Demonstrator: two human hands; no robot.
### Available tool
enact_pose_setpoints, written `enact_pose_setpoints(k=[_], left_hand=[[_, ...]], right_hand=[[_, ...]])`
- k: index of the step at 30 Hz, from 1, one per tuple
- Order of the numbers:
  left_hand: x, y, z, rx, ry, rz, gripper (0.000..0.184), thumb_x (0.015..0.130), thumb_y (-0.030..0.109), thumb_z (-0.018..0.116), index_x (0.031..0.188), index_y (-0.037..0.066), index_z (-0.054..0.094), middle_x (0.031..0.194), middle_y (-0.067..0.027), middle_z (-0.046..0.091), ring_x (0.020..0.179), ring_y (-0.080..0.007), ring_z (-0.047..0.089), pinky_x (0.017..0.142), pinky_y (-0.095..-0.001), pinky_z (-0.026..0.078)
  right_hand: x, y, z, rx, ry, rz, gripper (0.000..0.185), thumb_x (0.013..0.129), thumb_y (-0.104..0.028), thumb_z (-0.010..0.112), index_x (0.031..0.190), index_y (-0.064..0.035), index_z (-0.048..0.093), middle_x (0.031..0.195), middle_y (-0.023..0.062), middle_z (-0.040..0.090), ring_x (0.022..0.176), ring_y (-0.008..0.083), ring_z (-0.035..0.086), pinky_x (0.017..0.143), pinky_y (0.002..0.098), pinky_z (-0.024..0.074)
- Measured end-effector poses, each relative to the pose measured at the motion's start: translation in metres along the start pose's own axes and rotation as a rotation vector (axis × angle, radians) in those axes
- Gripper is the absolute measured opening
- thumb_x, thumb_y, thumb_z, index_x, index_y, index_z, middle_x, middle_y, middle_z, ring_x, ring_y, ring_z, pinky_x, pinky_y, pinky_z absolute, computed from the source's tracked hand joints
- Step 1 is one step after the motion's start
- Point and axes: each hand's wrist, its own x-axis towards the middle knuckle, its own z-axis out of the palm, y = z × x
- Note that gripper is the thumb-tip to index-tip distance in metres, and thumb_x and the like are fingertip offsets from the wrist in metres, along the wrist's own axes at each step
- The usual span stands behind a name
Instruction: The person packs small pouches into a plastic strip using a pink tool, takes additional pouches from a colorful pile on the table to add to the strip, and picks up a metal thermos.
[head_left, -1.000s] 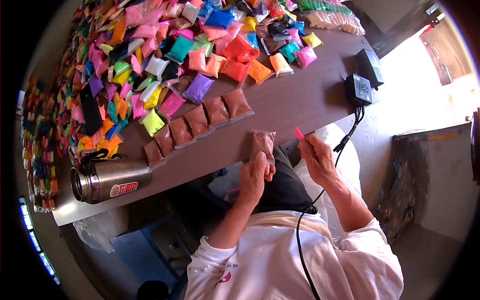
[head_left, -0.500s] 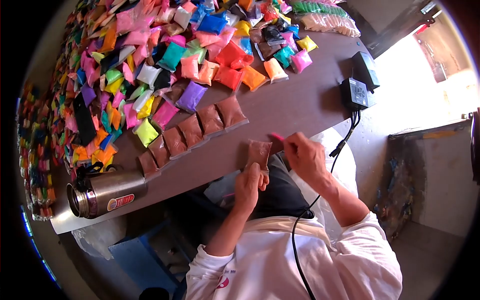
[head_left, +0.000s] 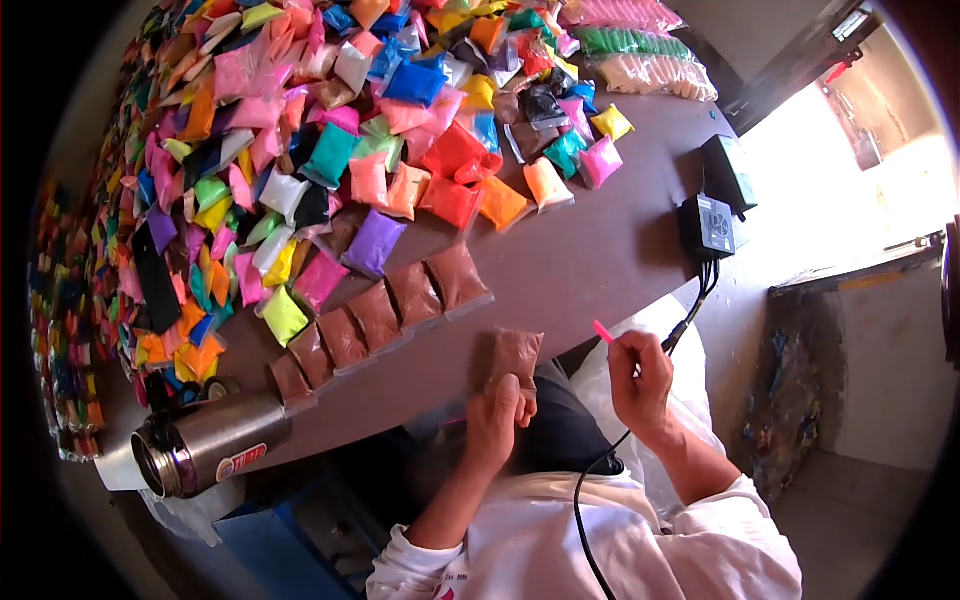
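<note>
My left hand is closed on the lower end of a small clear packet of brown material, thumb on top, held at the table's front edge. Off to the right, my right hand is closed around a thin pink stick, whose tip pokes out up and left. The stick and the packet are apart. On the table, left of the held packet, several similar brown packets lie side by side in a slanting row.
A large heap of colourful packets covers the back and left of the brown table. A steel flask lies at the front left. A black fan-vented box sits at the right edge; its black cable runs across my body.
The view has tilted, so the table sits lower in it. My right hand with the pink stick has moved right, away from the packet. My left hand still holds the packet.
</note>
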Motion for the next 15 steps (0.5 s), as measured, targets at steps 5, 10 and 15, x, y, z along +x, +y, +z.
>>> enact_pose_setpoints(k=[5, 10, 15], left_hand=[[0.005, -0.003, 0.003, -0.007, 0.003, 0.018, 0.046, 0.099, 0.031, 0.039, 0.060, 0.007, 0.038, 0.056, -0.0039, 0.044, 0.053, -0.0109, 0.044, 0.049, -0.0245, 0.035], [0.003, -0.003, 0.008, -0.038, 0.015, 0.033, 0.047, 0.100, 0.033, 0.040, 0.060, 0.007, 0.038, 0.058, -0.0046, 0.047, 0.052, -0.0105, 0.043, 0.048, -0.0239, 0.035], [0.001, -0.010, 0.005, -0.079, 0.010, -0.006, 0.049, 0.099, 0.036, 0.042, 0.060, 0.007, 0.038, 0.059, -0.0058, 0.050, 0.052, -0.0102, 0.043, 0.049, -0.0238, 0.034]], right_hand=[[-0.004, -0.004, 0.009, -0.040, -0.086, -0.058, 0.013, 0.079, 0.004, 0.063, 0.085, -0.0027, 0.054, 0.065, 0.0113, 0.055, 0.053, 0.0234, 0.054, 0.048, 0.0315, 0.0419], [0.000, -0.008, 0.012, -0.135, -0.145, -0.068, 0.011, 0.079, 0.002, 0.063, 0.082, -0.0036, 0.054, 0.066, 0.0108, 0.056, 0.055, 0.0249, 0.055, 0.049, 0.0326, 0.0441], [0.026, 0.018, 0.010, -0.366, -0.055, -0.149, 0.010, 0.080, -0.005, 0.064, 0.076, -0.0080, 0.055, 0.063, 0.0091, 0.057, 0.053, 0.0259, 0.059, 0.044, 0.0341, 0.0433]])
